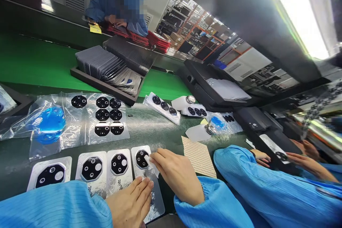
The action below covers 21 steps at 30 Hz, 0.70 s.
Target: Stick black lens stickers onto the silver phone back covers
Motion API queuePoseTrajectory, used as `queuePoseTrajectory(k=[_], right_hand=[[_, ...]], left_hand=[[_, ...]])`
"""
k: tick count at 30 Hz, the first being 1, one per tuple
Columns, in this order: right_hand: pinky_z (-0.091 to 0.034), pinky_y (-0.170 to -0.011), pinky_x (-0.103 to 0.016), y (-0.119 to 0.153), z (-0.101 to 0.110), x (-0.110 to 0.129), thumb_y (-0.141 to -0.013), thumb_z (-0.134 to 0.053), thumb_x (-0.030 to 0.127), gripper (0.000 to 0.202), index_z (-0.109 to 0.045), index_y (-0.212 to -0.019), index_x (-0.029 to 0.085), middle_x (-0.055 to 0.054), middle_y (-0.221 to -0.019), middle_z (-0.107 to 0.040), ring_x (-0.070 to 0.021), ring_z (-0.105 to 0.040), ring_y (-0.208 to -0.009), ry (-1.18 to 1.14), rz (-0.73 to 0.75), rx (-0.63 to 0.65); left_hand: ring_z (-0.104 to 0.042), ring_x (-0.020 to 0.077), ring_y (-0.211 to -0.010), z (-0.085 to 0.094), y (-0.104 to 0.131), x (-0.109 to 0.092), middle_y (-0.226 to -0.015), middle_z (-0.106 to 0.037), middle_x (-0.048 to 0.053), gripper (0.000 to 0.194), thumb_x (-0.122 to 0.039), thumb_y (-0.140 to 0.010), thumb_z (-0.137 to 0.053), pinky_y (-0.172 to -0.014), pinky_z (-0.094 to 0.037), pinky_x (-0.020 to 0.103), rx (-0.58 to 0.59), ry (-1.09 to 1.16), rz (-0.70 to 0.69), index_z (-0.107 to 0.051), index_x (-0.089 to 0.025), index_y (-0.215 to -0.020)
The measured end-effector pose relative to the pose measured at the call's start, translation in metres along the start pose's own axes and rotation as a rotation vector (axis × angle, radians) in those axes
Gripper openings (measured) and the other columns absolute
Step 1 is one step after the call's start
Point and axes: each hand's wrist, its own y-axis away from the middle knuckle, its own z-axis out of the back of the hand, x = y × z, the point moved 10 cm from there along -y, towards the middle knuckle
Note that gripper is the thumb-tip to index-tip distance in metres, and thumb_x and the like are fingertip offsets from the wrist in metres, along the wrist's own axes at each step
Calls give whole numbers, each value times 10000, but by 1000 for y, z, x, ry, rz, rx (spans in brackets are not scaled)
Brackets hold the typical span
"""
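Note:
My left hand (133, 201) lies flat with fingers stretched out, pressing on the lower part of a silver phone-back-like plate (156, 205). At the plate's top sits a black octagonal camera-lens piece (141, 158) with round holes. My right hand (179, 174) pinches a white wipe (153, 165), whose tip touches the right side of that black piece. To the left lie more silver plates, among them one beside my left hand (117, 180) and one further left (92, 181), each bearing a similar black octagonal piece with a pale round disc.
Behind lie clear film (125, 133) with black octagonal pieces and a blue sheet (50, 124). Black trays (107, 87) hold upright plates. White bottles (197, 132) and a dotted beige sheet (199, 155) lie right. A co-worker's blue sleeve (245, 171) is close on the right.

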Motion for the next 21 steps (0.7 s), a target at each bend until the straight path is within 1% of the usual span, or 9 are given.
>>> queuePoseTrajectory(k=[3,7,11,15,21], right_hand=[[-280,-531,-261,12,7,-10,-997,-431,233,276,-623,-801,207,16,-699,-614,-120,-589,-635,-32,-32,-16],[-282,-530,-260,22,0,-9,-1007,-405,241,317,-624,-782,204,12,-691,-612,-117,-582,-621,-39,-32,-4],[-279,-548,-278,19,-9,-1,-983,-460,215,251,-629,-797,204,10,-697,-614,-126,-573,-632,-17,-13,-6],[-278,-555,-293,14,-13,4,-939,-535,184,186,-619,-774,207,17,-696,-604,-136,-563,-630,-5,-1,4],[-259,-548,-299,11,-14,7,-926,-551,160,181,-612,-762,207,17,-692,-598,-142,-548,-631,17,11,21]], left_hand=[[-525,270,-1236,0,0,0,-1319,-583,162,466,-428,-963,-449,-1075,-305,419,0,-1,-2,-607,-62,-1204],[-529,274,-1232,-2,0,1,-1311,-587,164,476,-435,-964,-446,-1073,-307,421,8,7,-9,-600,-54,-1203],[-548,279,-1211,0,0,-1,-1293,-598,169,478,-424,-975,-415,-1050,-333,417,-10,10,-44,-600,-39,-1189],[-530,266,-1229,0,-1,2,-1308,-593,147,476,-440,-968,-434,-1073,-306,410,6,1,5,-599,-60,-1203],[-527,259,-1231,2,-1,2,-1309,-594,137,466,-445,-963,-444,-1082,-288,407,-3,-1,20,-610,-78,-1197]])
